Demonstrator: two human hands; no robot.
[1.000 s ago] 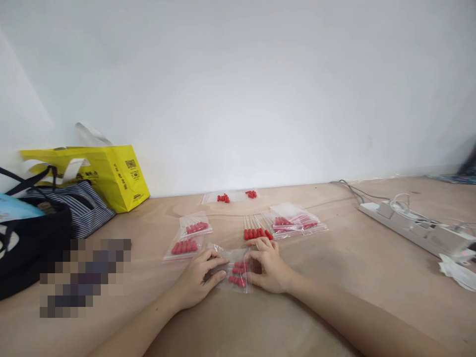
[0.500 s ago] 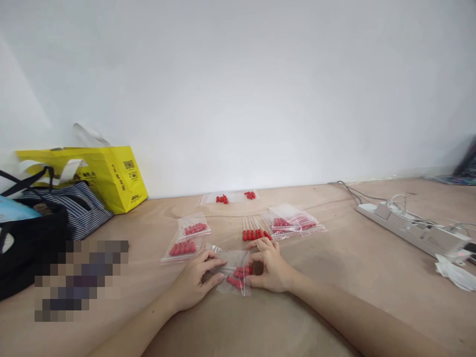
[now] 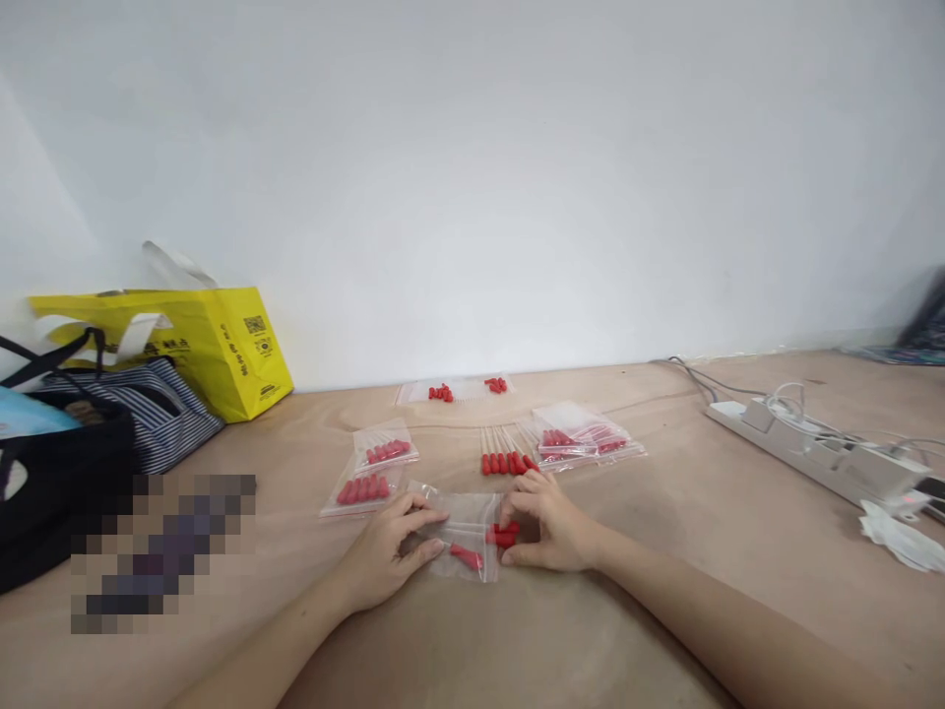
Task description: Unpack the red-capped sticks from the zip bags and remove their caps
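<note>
A small clear zip bag [image 3: 465, 537] with red-tipped sticks inside lies flat on the wooden table [image 3: 664, 551] in front of me. My left hand [image 3: 388, 551] pinches the bag's left end, fingers closed on the plastic. My right hand [image 3: 550, 527] is at its right end, fingertips closed on a bunch of red tips [image 3: 503, 537] at the bag's edge. One red tip [image 3: 467, 557] remains deeper in the bag. Loose red-tipped sticks [image 3: 506, 458] lie just beyond my right hand.
Filled bags lie at the left [image 3: 369, 473] and right [image 3: 583, 438], with one more by the wall [image 3: 462, 391]. A yellow bag [image 3: 207, 345], a striped bag [image 3: 155, 414] and a black bag [image 3: 51, 483] stand at the left. A power strip [image 3: 819, 453] with cables lies at the right.
The red tips have gathered and shifted rightward toward the bag's right edge under my right fingers. My right hand has drawn slightly right. My left hand has held its place.
</note>
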